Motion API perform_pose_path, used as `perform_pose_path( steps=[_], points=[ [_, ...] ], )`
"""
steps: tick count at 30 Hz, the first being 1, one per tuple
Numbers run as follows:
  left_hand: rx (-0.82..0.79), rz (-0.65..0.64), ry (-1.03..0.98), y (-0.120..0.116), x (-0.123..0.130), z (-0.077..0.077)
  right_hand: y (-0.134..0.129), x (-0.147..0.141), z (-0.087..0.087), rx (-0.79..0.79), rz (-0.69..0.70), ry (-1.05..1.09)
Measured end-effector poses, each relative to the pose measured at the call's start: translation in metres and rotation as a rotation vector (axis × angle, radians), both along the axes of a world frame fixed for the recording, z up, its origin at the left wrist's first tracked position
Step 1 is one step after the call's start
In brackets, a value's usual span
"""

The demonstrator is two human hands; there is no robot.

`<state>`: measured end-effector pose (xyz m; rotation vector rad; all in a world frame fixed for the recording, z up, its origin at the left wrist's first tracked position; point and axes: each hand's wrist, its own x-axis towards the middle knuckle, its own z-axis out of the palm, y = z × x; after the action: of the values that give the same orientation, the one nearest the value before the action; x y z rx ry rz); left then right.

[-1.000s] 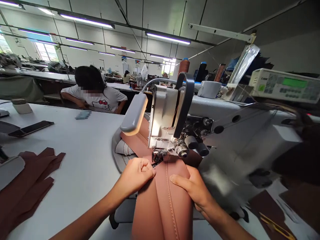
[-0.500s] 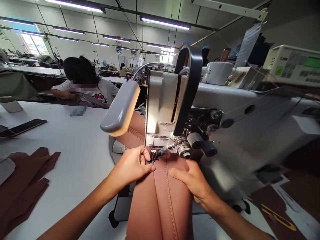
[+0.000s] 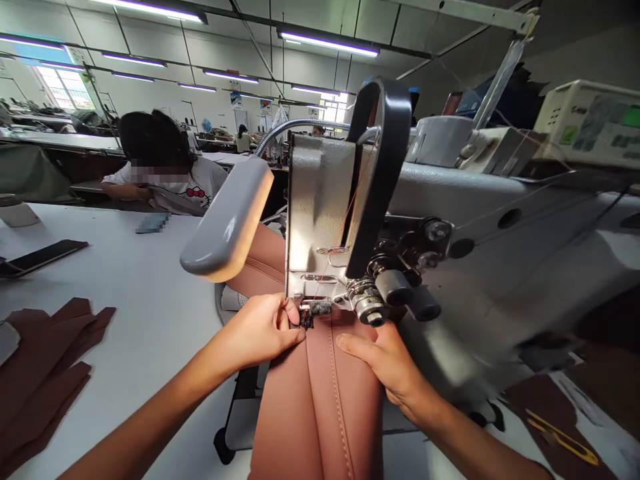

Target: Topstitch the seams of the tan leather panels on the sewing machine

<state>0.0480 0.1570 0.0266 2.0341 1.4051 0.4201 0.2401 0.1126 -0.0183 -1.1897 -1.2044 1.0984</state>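
A reddish-brown leather-like piece (image 3: 320, 407) with a stitched seam runs under the head of a grey sewing machine (image 3: 315, 200). Close beside the presser foot (image 3: 311, 313), my left hand (image 3: 265, 330) pinches the left edge of the piece between thumb and fingers. My right hand (image 3: 383, 360) grips the right side, thumb on top near the seam, its other fingers mostly hidden beneath. Beyond the machine head, more of the brown material shows at the left. A lit grey lamp (image 3: 227, 223) hangs left of the machine head.
Cut brown pieces (image 3: 45, 360) and a black flat object (image 3: 45, 257) lie on the white table (image 3: 145, 287) at left. Across it sits a person (image 3: 165, 163). At lower right is a yellow tool (image 3: 563, 437); a control box (image 3: 590, 127) stands at upper right.
The view has shifted slightly, with the lamp appearing larger and lower left. Both hands keep nearly the same hold, and the piece has barely moved.
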Motion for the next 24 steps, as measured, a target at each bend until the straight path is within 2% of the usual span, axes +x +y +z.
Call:
perform_pose_path(
  steps=[5,16,24],
  points=[
    [-0.066,-0.044,0.011,0.001,-0.002,0.003,0.001,0.003,-0.005,-0.012,0.009,0.01],
    [-0.04,-0.072,0.033,0.013,0.002,-0.002,0.009,0.004,-0.002,0.006,0.015,0.051],
    [-0.035,-0.079,0.059,0.005,0.003,0.005,0.005,0.007,-0.005,-0.003,0.042,-0.014]
  ],
)
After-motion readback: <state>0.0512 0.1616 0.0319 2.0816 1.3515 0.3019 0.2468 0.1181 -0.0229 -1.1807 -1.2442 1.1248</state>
